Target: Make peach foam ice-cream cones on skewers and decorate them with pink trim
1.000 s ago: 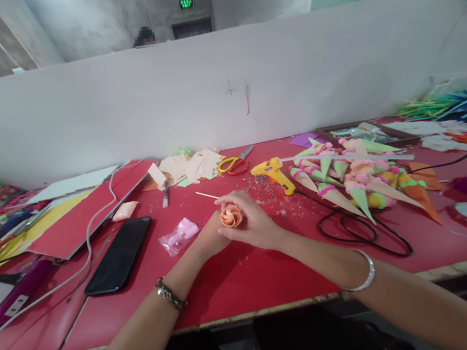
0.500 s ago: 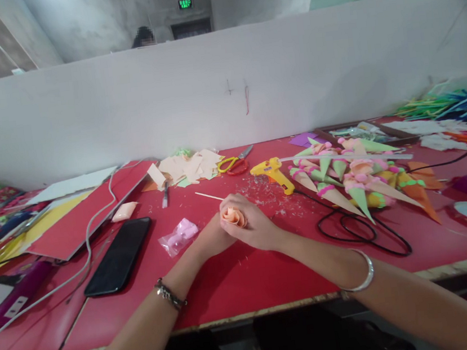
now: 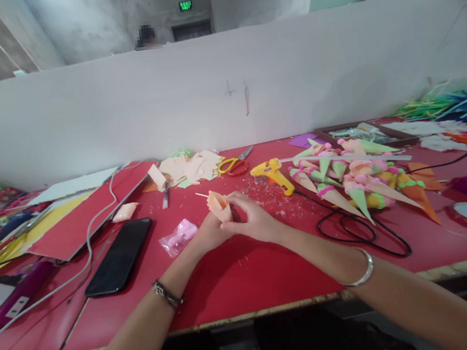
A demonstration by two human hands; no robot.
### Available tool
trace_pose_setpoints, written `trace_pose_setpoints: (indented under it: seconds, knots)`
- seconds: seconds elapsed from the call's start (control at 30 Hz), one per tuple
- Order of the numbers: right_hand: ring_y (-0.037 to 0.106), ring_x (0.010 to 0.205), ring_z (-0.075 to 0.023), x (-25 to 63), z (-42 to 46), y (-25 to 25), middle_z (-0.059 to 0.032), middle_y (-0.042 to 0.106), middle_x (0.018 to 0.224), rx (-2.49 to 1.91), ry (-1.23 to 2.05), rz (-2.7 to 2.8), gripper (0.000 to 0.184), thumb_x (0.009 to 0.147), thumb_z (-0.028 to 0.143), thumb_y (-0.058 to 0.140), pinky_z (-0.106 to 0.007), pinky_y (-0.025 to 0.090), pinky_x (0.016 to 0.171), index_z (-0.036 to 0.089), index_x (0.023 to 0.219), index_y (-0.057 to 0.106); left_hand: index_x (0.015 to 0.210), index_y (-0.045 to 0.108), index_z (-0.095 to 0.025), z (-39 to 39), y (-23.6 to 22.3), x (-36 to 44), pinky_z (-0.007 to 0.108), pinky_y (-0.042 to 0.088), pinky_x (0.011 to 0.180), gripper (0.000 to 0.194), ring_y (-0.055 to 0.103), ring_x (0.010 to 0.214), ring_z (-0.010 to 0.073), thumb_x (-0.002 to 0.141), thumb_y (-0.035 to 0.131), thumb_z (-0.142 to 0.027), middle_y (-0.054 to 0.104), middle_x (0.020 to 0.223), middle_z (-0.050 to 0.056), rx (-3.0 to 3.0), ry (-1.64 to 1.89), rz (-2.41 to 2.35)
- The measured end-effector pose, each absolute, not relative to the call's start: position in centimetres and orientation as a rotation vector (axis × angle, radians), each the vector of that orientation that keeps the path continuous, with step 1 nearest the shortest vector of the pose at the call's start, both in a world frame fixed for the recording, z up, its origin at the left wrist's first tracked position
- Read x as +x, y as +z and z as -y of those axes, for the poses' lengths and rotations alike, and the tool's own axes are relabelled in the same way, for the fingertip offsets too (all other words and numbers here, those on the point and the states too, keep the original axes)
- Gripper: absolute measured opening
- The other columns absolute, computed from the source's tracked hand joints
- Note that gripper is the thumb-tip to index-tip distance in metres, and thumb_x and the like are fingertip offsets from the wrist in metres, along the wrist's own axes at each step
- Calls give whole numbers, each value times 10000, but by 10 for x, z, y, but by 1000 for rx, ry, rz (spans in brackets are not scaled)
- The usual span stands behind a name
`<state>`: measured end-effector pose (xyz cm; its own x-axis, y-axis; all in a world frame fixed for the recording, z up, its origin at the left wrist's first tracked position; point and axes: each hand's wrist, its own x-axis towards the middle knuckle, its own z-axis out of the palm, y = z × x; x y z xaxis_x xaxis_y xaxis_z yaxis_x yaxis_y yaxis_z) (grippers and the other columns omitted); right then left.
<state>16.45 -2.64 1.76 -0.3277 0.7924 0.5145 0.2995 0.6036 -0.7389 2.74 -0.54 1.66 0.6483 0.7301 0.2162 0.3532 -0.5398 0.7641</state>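
Observation:
Both my hands meet over the middle of the red table (image 3: 239, 288). Between them is a small peach foam rose (image 3: 219, 205), tilted with its bloom toward the upper left. My right hand (image 3: 253, 222) pinches it from the right with closed fingers. My left hand (image 3: 207, 234) is under and behind it, closed round its base; its fingers are mostly hidden. A thin wooden stick (image 3: 201, 195) lies on the table just behind the rose.
A black phone (image 3: 119, 256) and a small pink bag (image 3: 178, 236) lie to the left. A yellow glue gun (image 3: 273, 173) with a black cord (image 3: 364, 233), scissors (image 3: 234, 163), peach paper scraps (image 3: 185, 168) and a pile of foam cones (image 3: 353, 177) lie behind and right. A white partition (image 3: 222, 85) backs the table.
The rose has been turned from facing up at me to tilting up and left, and both hands have shifted slightly left with it.

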Motion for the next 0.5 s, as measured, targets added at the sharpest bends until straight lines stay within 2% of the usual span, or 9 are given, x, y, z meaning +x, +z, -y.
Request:
trace_pose_setpoints:
  seconds: [0.07,0.13,0.2,0.3,0.37,0.43,0.5]
  knots:
    - [494,876,-163,167,21,17,-41,527,893,-956,692,1853,208,712,318,564,-318,387,808,158,844,543,656,491,-145,7,18,27,239,434,503,155,494,533,113,693,528,-291,501,569,-15,2041,580,-889]
    - [516,815,-151,170,17,16,-41,552,851,-1016,778,1798,189,728,305,523,-294,400,758,143,821,553,735,556,-130,7,24,23,229,433,500,234,513,518,109,707,527,-360,547,586,-6,2013,438,-925]
    - [529,734,-135,176,14,17,-33,575,798,-1080,886,1767,213,740,324,490,-263,404,681,137,815,559,817,610,-146,6,34,13,236,440,559,308,543,574,119,718,509,-419,613,693,21,2125,346,-991]
    - [493,568,-114,185,11,16,2,538,598,-1248,910,1837,330,758,439,427,-230,347,533,149,668,553,879,624,-173,-1,48,-13,281,431,713,396,569,774,181,684,516,-500,637,876,57,2342,278,-1193]
    - [435,477,-103,190,11,15,18,453,473,-1384,778,1967,428,751,514,397,-232,272,469,163,531,501,1011,576,-148,-5,49,-35,343,389,826,539,519,963,255,634,549,-532,587,1048,110,2431,247,-1437]
    - [377,419,-95,193,11,15,19,376,402,-1528,566,2083,503,737,568,382,-245,208,448,171,432,433,1147,485,-127,-6,43,-53,408,318,904,669,406,1118,313,620,555,-534,502,1180,154,2506,217,-1620]
    - [332,390,-91,193,13,17,13,330,370,-1650,352,2127,560,722,615,367,-256,169,447,174,378,379,1125,495,-104,-6,32,-66,446,316,886,712,391,1118,358,569,593,-538,494,1170,192,2535,133,-1727]
